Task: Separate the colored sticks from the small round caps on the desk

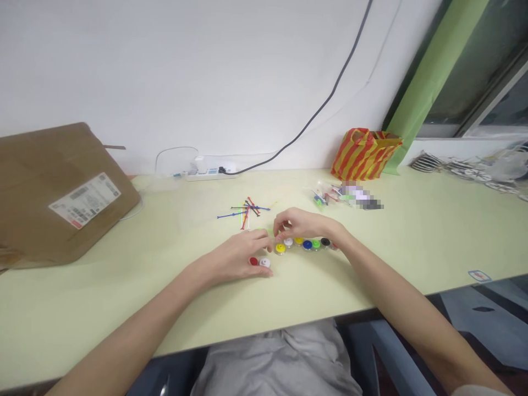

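My left hand [241,256] rests on the table with its thumb stretched away from its bent fingers. Between them lie a red disc [253,261] and a white disc [264,263], round pieces with small knobs. Close by on the right, my right hand [305,223] has its fingers curled in a pinch; what is in them is hidden. Its fingertips meet those of my left hand beside a yellow disc [280,248]. Under my right wrist runs a row with a blue disc [307,245], a green disc [315,244] and a black disc [325,242], on clear bases.
Behind my hands lies a loose pile of coloured plastic sticks [247,210]. Further right are a clear bag of small parts [325,193] and a striped bag [365,154]. A cardboard box [61,192] stands left; a power strip [210,173] sits by the wall.
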A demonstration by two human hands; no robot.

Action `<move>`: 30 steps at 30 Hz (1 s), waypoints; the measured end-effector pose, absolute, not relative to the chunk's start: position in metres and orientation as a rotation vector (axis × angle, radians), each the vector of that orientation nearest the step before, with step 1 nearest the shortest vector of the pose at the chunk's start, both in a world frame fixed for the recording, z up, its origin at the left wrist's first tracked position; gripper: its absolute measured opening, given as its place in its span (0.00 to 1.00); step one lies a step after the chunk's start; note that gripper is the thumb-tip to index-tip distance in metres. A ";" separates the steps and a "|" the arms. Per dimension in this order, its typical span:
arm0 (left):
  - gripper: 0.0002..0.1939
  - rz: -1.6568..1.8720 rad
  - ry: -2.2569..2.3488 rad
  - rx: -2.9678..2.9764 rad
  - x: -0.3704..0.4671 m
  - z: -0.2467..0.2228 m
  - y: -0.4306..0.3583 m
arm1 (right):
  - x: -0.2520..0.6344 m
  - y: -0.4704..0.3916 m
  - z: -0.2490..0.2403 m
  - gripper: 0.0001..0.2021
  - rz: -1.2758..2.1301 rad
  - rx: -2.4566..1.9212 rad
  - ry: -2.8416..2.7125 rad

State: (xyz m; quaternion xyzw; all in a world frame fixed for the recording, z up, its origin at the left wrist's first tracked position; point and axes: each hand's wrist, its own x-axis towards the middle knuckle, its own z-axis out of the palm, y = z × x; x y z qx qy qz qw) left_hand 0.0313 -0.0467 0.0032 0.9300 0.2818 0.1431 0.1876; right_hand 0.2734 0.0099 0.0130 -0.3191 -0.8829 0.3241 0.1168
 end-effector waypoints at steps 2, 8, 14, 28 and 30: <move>0.16 0.404 0.806 2.635 0.030 -0.002 -0.041 | 0.274 0.008 0.015 0.10 0.990 -0.931 -2.610; 0.16 0.420 0.867 2.684 0.031 -0.010 -0.034 | 0.269 -0.001 0.020 0.10 1.048 -0.907 -2.690; 0.18 0.687 1.001 2.667 0.019 0.009 -0.032 | 0.268 -0.003 0.022 0.08 0.896 -0.953 -2.651; 0.16 0.114 1.428 2.264 -0.073 0.040 -0.092 | 0.255 0.006 -0.002 0.10 0.154 -1.053 -2.704; 0.16 0.087 1.431 2.274 -0.080 0.030 -0.100 | 0.253 0.006 -0.004 0.11 0.115 -1.067 -2.711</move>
